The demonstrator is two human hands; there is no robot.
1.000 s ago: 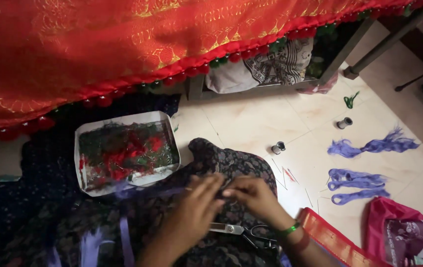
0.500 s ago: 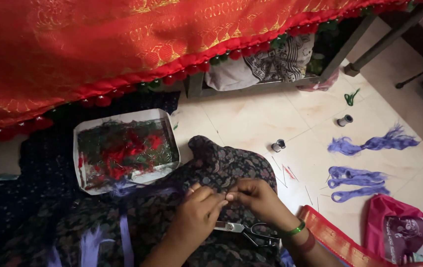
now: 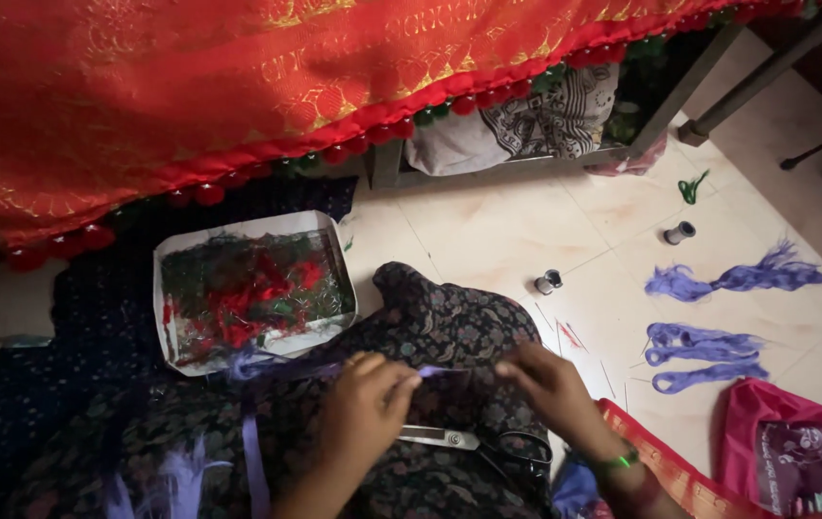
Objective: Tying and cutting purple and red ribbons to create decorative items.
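Now both hands pinch a lilac thread [image 3: 449, 371] stretched over the lap: the left hand [image 3: 365, 408] nips it between thumb and fingertips, the right hand [image 3: 555, 386] grips its other end. Best, I judge, to hold it taut and level, clear of the scissors [image 3: 469, 442] below.

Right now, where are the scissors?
In the head view, the scissors lie on the dark patterned cloth over the lap, just below and between the left hand and right hand.
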